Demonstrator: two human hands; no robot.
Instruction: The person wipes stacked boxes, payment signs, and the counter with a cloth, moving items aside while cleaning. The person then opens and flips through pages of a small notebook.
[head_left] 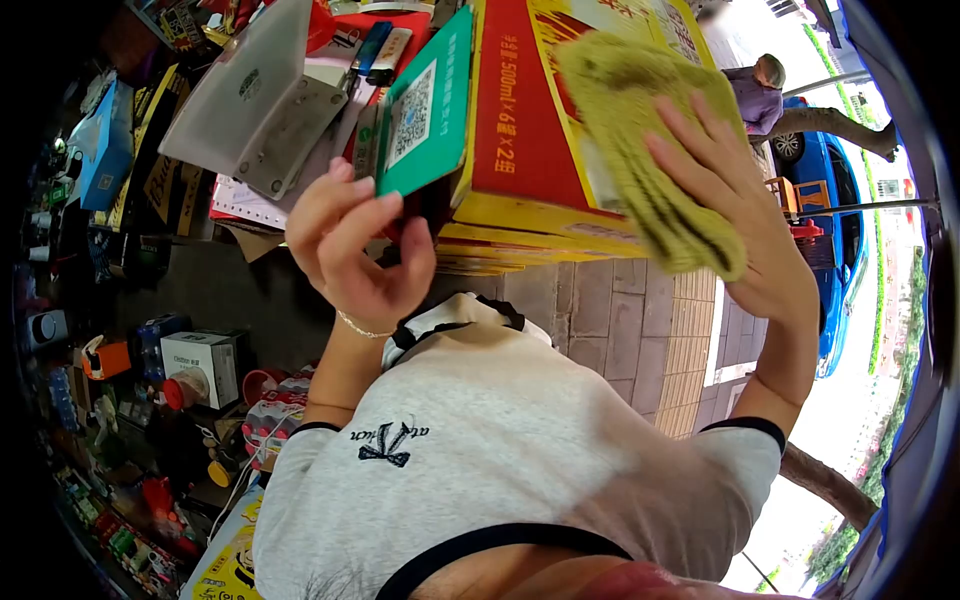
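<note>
My right hand [725, 190] lies over a folded yellow-green cloth [640, 130], holding it against the top and right edge of a red and yellow drinks carton [522, 110]. Its fingers are stretched over the cloth, and the thumb is hidden. My left hand [360, 245] is loosely curled with the fingers apart, and nothing shows in it. Its fingertips are close to the lower corner of a green card with a QR code [428, 110], which leans on the carton's left side. Whether they touch the card I cannot tell.
A translucent plastic box [245, 95] with its lid up stands left of the card, beside lighters [388, 55]. More goods, including a white box [205, 362], crowd the left. Paving [610, 330] lies beyond my body. At right are a person [757, 95] and a blue car [845, 230].
</note>
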